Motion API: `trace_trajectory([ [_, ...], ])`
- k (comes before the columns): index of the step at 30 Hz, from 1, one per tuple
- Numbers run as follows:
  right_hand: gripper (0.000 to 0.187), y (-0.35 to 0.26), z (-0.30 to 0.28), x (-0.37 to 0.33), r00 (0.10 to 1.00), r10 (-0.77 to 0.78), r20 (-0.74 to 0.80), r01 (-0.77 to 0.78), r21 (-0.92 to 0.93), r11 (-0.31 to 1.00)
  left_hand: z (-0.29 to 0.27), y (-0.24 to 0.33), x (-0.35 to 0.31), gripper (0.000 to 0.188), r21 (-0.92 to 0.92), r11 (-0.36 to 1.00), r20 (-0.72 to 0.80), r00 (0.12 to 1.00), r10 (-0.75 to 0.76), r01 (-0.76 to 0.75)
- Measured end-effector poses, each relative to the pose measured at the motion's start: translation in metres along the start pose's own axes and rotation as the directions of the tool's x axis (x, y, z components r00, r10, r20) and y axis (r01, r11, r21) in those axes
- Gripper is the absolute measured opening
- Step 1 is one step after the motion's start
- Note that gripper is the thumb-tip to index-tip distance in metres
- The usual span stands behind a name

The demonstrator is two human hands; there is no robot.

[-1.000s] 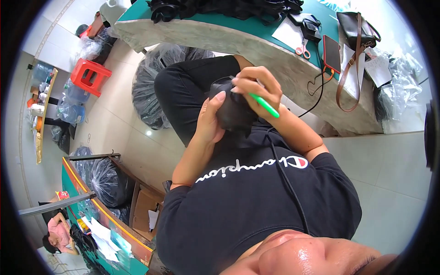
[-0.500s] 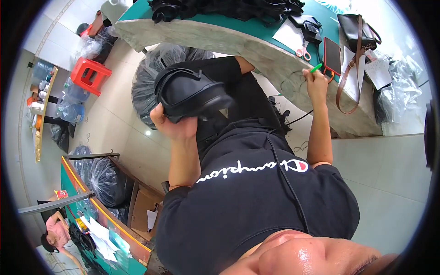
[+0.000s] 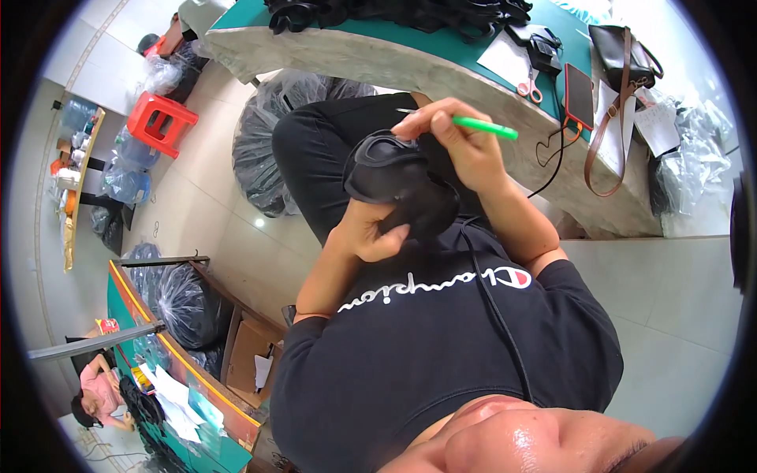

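A black, soft-looking moulded piece with curved edges is held over my lap; its exact kind is unclear. My left hand grips its lower side, the thumb lying along the near face. At the piece's far right edge is my right hand, closed around a slim green pen-like tool. The green end points right, away from the piece, and a thin pale tip shows beyond my fingers on the other side. Whether the right fingertips press on the piece is hard to tell.
Ahead, a green-topped table carries a heap of black pieces, scissors, a phone and a bag. Below it sits a plastic-wrapped bundle. A red stool stands left; a person sits lower left.
My left hand has brought the black piece nearer my body and turned it. My right hand has come from the table edge to the piece, carrying the green tool.
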State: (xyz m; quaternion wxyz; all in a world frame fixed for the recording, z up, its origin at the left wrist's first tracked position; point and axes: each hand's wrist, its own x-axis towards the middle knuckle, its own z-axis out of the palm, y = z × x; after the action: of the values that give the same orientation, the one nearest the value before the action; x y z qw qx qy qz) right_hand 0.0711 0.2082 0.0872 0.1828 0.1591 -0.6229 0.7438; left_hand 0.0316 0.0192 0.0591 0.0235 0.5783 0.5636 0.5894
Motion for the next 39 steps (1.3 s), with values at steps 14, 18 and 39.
trace_trajectory([
  [14, 0.013, 0.013, 0.014, -0.015, 0.884, -0.431, 0.180, 0.425, -0.692, 0.584, 0.018, -0.031, -0.001, 0.042, -0.588, 0.653, -0.196, 0.699, -0.687, 0.477],
  [18, 0.024, 0.006, 0.005, -0.009, 0.937, -0.338, 0.091, 0.337, -0.504, 0.795, 0.015, -0.013, 0.011, 0.048, -0.873, 0.373, -0.105, 0.627, -0.772, 0.314],
  [39, 0.011, -0.009, 0.001, -0.011, 0.997, -0.053, 0.065, 0.067, -0.251, 0.966, 0.025, 0.002, 0.010, 0.028, -0.712, 0.579, -0.116, 0.746, -0.655, 0.398],
])
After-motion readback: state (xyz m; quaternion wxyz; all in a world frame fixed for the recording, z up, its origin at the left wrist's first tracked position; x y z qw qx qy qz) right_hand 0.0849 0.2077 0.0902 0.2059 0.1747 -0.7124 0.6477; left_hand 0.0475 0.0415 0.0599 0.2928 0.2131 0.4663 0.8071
